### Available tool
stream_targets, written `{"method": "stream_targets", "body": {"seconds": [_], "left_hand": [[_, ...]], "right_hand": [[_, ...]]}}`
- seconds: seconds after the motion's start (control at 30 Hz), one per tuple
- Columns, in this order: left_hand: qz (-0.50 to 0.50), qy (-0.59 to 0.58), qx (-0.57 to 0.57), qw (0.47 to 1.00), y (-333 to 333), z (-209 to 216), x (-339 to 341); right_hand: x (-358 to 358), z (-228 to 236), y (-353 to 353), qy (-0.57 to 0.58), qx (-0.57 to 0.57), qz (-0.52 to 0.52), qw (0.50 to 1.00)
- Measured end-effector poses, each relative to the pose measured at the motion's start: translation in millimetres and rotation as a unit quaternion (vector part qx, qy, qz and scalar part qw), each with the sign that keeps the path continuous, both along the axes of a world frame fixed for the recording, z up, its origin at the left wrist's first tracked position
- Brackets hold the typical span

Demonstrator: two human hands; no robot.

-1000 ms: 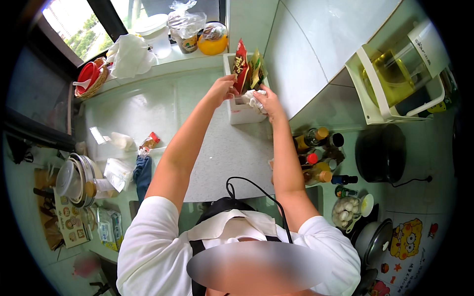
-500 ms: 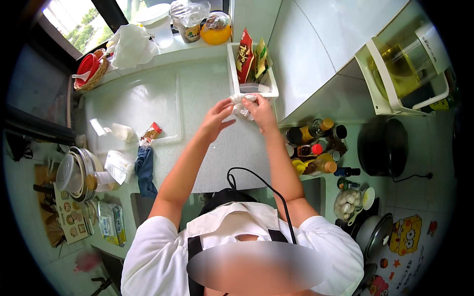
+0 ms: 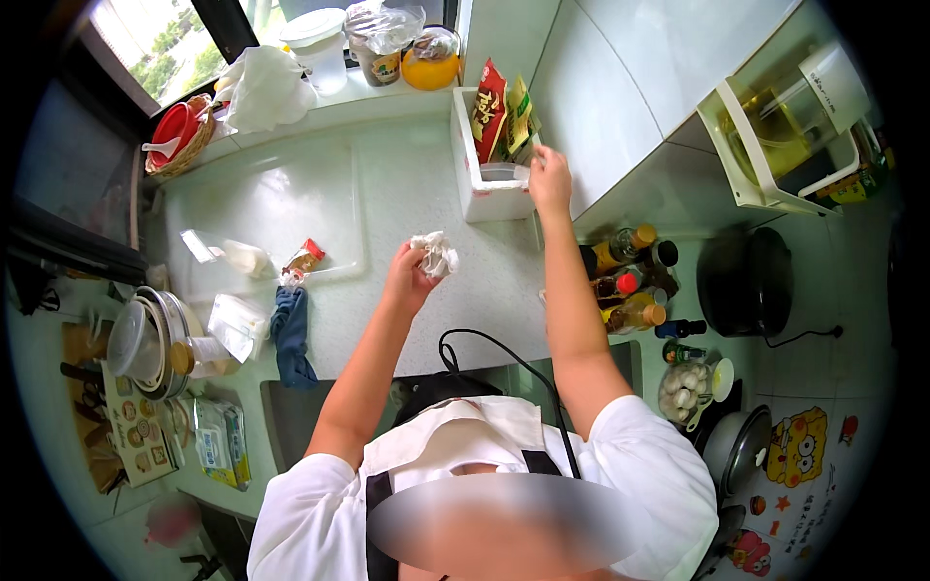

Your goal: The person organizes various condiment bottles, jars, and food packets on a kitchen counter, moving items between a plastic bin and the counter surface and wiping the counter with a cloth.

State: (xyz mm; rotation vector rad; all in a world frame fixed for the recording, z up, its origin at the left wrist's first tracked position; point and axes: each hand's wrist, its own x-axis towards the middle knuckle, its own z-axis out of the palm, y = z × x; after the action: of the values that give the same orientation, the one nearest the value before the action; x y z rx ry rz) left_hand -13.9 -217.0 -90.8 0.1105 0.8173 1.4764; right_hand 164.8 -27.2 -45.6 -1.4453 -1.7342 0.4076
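Note:
My left hand (image 3: 411,281) is closed round a crumpled white wad (image 3: 436,254) and holds it over the grey counter (image 3: 417,339). Whether the wad is thin plastic or cloth I cannot tell. Farther away and to the right, my right hand (image 3: 550,180) has its fingers curled at the right rim of a white box (image 3: 492,201), seemingly gripping it; the fingertips are partly hidden. A red snack bag (image 3: 489,111) and a green packet (image 3: 518,114) stand upright in that box.
Sauce bottles (image 3: 625,281) crowd the right side beside a black pot (image 3: 746,290). Left lie a blue cloth (image 3: 291,334), a small red packet (image 3: 305,258) and a white packet (image 3: 237,327). Stacked bowls (image 3: 145,339) stand far left. A lidded tub (image 3: 317,53) sits on the sill.
My hands have parted. The left has drawn back toward me with the white wad, while the right has let go of it and moved right and away to the box's rim.

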Motion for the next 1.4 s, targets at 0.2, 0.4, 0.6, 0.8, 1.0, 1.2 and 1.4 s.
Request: {"method": "stream_targets", "body": {"seconds": [0.2, 0.4, 0.6, 0.8, 1.0, 1.2, 1.4], "left_hand": [[0.007, -0.02, -0.003, 1.0, -18.5, -5.5, -10.6], [0.005, -0.008, -0.021, 1.0, -33.8, -11.4, -17.3], [-0.012, 0.004, -0.024, 1.0, -42.5, -19.1, -13.8], [-0.021, 0.009, -0.031, 0.999, -43.2, -15.9, -11.8], [-0.022, 0.001, -0.032, 0.999, -49.4, -15.0, -12.2], [-0.011, -0.018, -0.036, 0.999, -54.0, -14.6, -16.9], [-0.008, -0.016, -0.028, 0.999, -58.0, -14.8, -19.8]], "right_hand": [[-15.2, 4.7, 43.5, -0.169, -0.01, -0.04, 0.985], [-29.1, 5.2, 38.6, -0.274, -0.059, 0.0, 0.96], [-39.0, -5.2, 20.0, -0.377, 0.035, 0.054, 0.924], [-55.6, 11.6, 5.9, -0.349, -0.134, 0.023, 0.927], [-48.7, -5.0, 29.3, -0.254, -0.201, 0.041, 0.945], [-38.2, -18.5, 55.5, -0.214, -0.241, 0.098, 0.941], [-42.7, -9.4, 64.5, -0.267, -0.329, 0.084, 0.902]]}}
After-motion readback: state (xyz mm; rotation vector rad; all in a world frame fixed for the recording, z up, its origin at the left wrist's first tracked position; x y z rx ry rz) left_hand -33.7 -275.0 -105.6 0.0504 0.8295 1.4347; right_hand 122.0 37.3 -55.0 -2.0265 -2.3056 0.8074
